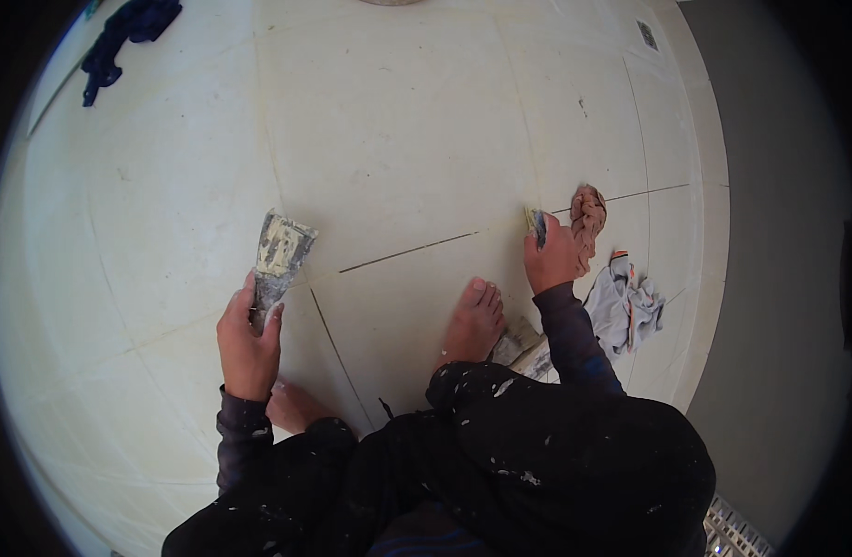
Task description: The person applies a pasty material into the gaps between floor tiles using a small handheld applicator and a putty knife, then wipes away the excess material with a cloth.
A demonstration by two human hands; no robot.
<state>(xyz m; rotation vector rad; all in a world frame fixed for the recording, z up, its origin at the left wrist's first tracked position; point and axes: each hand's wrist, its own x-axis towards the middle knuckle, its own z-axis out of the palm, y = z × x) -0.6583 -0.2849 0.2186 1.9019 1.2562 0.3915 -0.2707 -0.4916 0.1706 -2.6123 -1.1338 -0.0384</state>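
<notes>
My left hand (245, 348) is closed round the lower part of a wide putty knife (285, 249). Its flared blade points away from me and is smeared with cream paste and grey residue. My right hand (550, 260) grips a small scraper (537, 226) with a grey blade and some yellowish paste at its edge; the fingers hide the rest. The scraper is at the floor, by a tile joint. To its left, part of that joint (407, 251) shows as a dark line, while the stretch nearest the scraper looks pale.
Cream floor tiles (389, 121) spread around my bare feet (475, 320). A crumpled brown cloth (588, 218) and a grey-white cloth (621, 311) lie right of my right hand. A dirty flat piece (514, 343) sits beside my right foot. Dark blue cloth (129, 42) lies far left.
</notes>
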